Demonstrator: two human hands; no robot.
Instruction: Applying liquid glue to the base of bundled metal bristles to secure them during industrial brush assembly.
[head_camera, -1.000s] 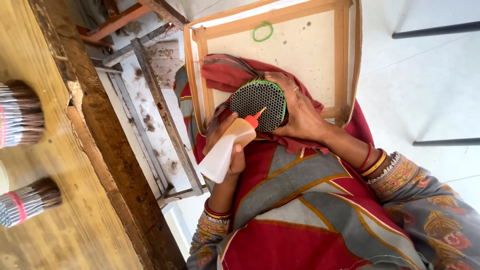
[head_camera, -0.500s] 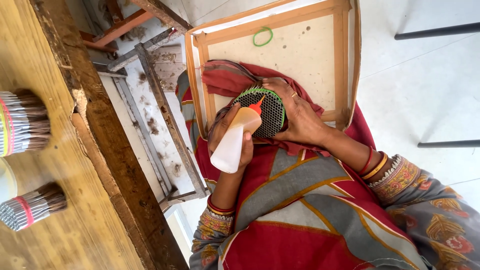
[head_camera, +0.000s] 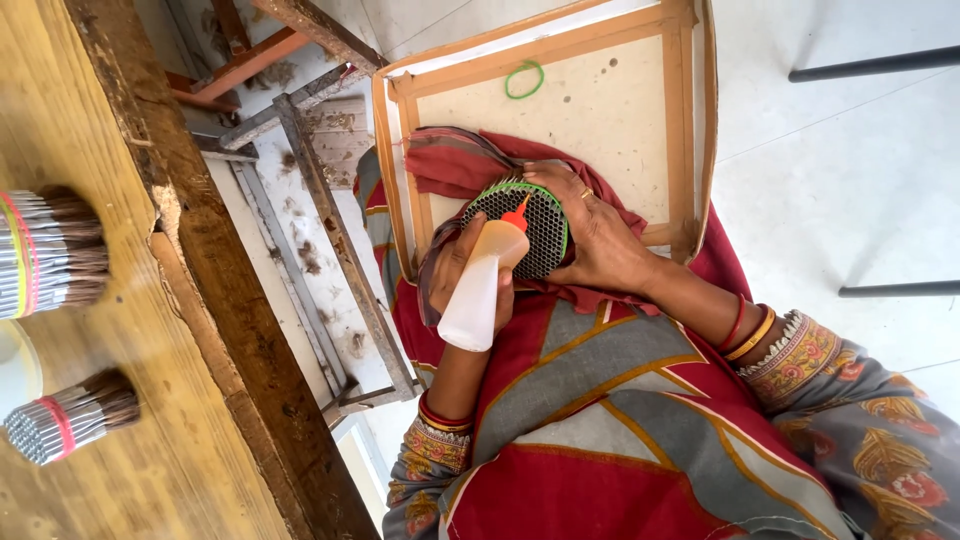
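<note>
Both hands are working mid-frame: my left hand is gripping a squeeze bottle, fingers clamped, while my right hand is clasping the bundle.

I see a wooden table along the left side of my view, its worn edge running down toward the bottom, with two banded bundles of thin sticks lying on its top, well apart from each other. Across my lap rests a wood-framed tray with a pale board; a green rubber band lies on the board near its far rail, and a fold of red cloth overlaps its near edge.
</note>
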